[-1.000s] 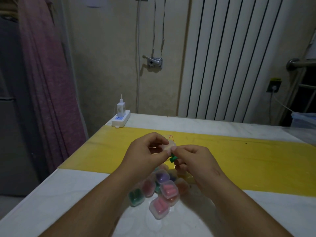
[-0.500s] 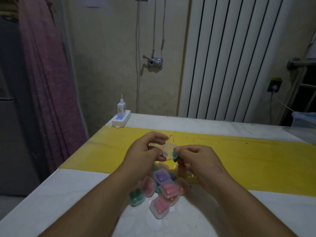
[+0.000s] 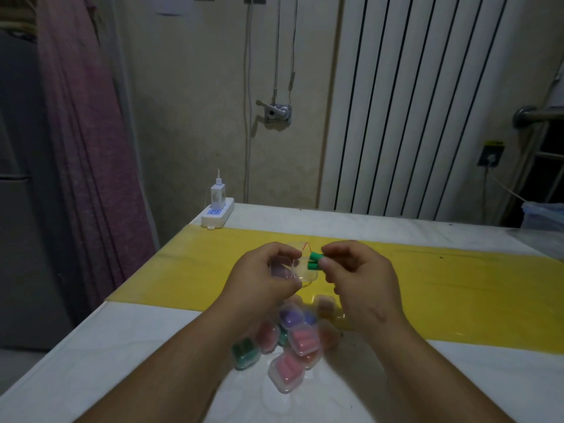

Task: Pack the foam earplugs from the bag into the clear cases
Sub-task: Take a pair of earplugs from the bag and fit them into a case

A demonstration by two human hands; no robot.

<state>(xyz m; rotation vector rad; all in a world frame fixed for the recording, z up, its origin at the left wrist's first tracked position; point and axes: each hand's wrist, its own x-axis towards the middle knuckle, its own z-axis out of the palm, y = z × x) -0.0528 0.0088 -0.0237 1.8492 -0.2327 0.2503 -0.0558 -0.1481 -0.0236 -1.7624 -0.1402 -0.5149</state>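
Left hand was seen raised above the table, fingers curled round a clear case. The case was gripped between thumb and fingertips, its lid swung open toward the right. Part of the case was hidden behind the fingers, and whether anything lay inside could not be told. A thin red line was noted just above the case's far edge; what it was could not be made out.

Right hand was held level with the left, near it but apart. Thumb and forefinger were closed in a narrow pinch on green earplugs, two of them pressed side by side, ends pointed at the case. The other fingers were curled loosely under the palm. The earplugs were seen at the right edge of the open case, just over its rim; contact with the plastic could not be confirmed.

Below and between the wrists, filled cases were heaped on the white table, at the near edge of a yellow strip. Pink, purple and green contents were made out through the clear shells; several were blurred.

At the table's far left corner a power strip was noted, with a charger plugged upright into it. A mauve curtain was hung at the left.
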